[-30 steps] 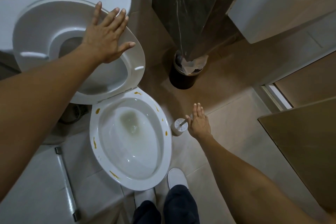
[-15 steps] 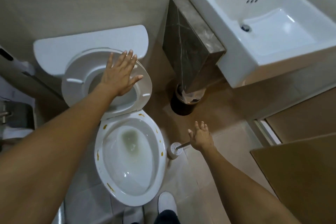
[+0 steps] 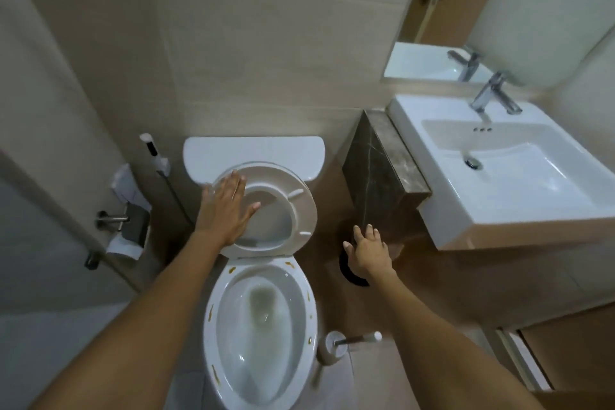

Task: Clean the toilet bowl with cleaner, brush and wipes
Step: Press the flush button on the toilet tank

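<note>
Flat grip, nothing clasped: left hand [image 3: 226, 210] lies with straight fingers spread against the raised toilet seat [image 3: 299, 210], palm on its left side, seat leaning back toward the cistern [image 3: 253, 153]. Right hand [image 3: 367, 251] hangs in the air with fingers loosely spread, holding nothing, in front of the dark marble ledge [image 3: 382, 173] and over a dark bin [image 3: 352, 275] on the floor.

Toilet bowl [image 3: 259, 336] sits open below the seat, between the two forearms. Yellow-orange smears dot its white rim on both sides and near the hinge end; murky water at the bottom.

Toilet brush [image 3: 357, 339] stands in its white holder [image 3: 329, 348] on the floor just right of the bowl, handle tilted to the right, well apart from either hand.

White sink [image 3: 499, 183] with chrome tap at right, beside the ledge. Bidet sprayer [image 3: 151, 150] on the wall left of the cistern; paper roll holder [image 3: 126, 226] lower left
</note>
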